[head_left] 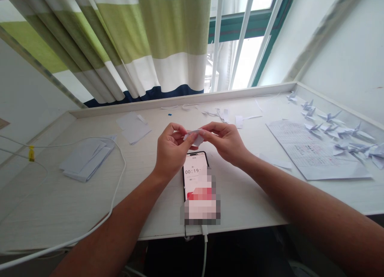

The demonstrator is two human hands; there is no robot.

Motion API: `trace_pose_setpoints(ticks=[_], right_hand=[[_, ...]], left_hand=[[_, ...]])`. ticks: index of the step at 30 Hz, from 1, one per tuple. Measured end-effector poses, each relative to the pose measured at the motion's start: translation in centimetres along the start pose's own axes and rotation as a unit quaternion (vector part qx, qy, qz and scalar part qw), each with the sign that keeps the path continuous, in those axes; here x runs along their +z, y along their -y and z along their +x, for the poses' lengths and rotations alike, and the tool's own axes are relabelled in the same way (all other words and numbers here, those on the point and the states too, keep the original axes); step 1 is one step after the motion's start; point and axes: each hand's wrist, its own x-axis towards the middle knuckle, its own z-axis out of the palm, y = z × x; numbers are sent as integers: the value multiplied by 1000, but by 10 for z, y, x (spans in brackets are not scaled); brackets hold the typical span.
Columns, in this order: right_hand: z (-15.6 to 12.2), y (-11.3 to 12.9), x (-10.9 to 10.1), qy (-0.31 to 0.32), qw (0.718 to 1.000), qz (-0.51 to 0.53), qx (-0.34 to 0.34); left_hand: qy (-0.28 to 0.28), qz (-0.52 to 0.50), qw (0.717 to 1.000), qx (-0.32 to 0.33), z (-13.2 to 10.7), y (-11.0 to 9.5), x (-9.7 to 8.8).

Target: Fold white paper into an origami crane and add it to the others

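Both hands meet above the middle of the white desk, pinching one small folded piece of white paper. My left hand grips its left end with thumb and fingers closed. My right hand pinches its right end from above. Directly below the hands lies a phone with a timer on its screen, partly blurred out.
Several folded paper cranes sit at the far right beside a printed sheet. A stack of white paper squares lies at left, more sheets behind it. Paper scraps line the window edge. A white cable loops across the left.
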Motion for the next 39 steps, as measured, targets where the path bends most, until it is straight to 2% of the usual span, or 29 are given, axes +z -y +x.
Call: trace_pose_setpoints(ticks=[9, 13, 16, 25, 28, 32, 35, 39], right_hand=[[0, 2, 1, -32, 998, -44, -44], [-1, 0, 1, -27, 997, -63, -43], [-2, 0, 0, -18, 993, -96, -71], [1, -2, -4, -38, 987, -127, -90], [0, 0, -4, -24, 987, -130, -95], [-1, 3, -5, 7, 981, -152, -117], [-1, 2, -4, -1, 981, -162, -110], [0, -1, -3, -8, 982, -171, -77]], left_hand=[[19, 4, 1000, -11, -1, -1, 1], [16, -5, 1000, -10, 0, 0, 0], [15, -5, 1000, -15, 1, 0, -2], [63, 5, 997, -36, 0, -3, 0], [71, 6, 997, -39, -1, -3, 0], [51, 19, 998, -25, 2, -1, -2], [45, 38, 998, -19, 3, 2, -3], [65, 33, 997, -38, 1, 3, -3]])
